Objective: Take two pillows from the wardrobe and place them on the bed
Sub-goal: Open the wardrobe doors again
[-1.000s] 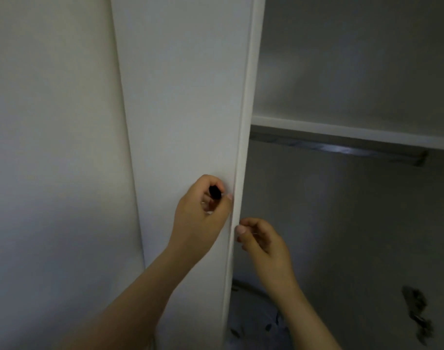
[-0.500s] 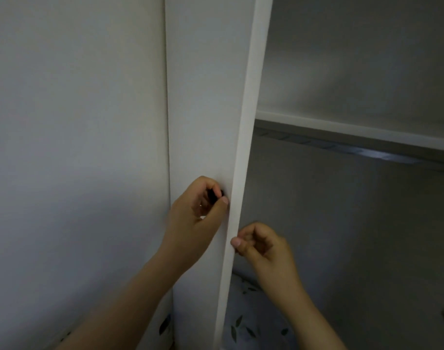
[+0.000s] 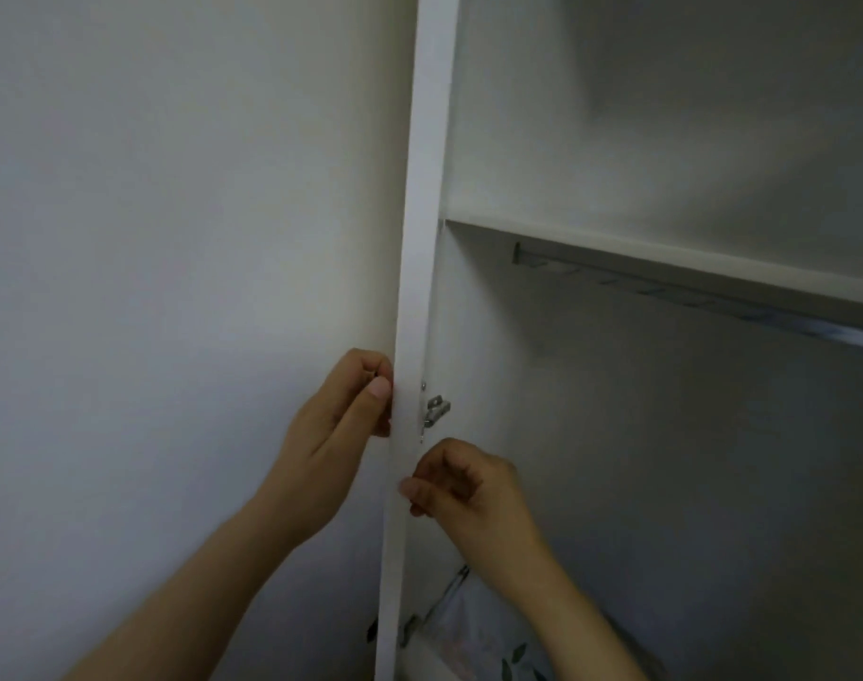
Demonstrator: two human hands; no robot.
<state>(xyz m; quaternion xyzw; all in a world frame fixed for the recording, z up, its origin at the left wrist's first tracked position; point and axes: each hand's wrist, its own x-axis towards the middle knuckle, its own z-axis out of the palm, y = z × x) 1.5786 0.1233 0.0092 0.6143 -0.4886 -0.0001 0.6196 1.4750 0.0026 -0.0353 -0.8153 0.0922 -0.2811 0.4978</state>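
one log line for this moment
wardrobe door: open | left hand: grips its front | right hand: curled at its edge, grip unclear

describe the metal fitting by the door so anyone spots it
Find the white wardrobe door, seen edge-on as a tall strip. Just right of it, above the right hand, sits the metal fitting: the only small silvery part at hand height.

The wardrobe door (image 3: 422, 238) is smooth, matt white board; the fitting (image 3: 436, 411) and rail (image 3: 665, 291) are dull grey metal.
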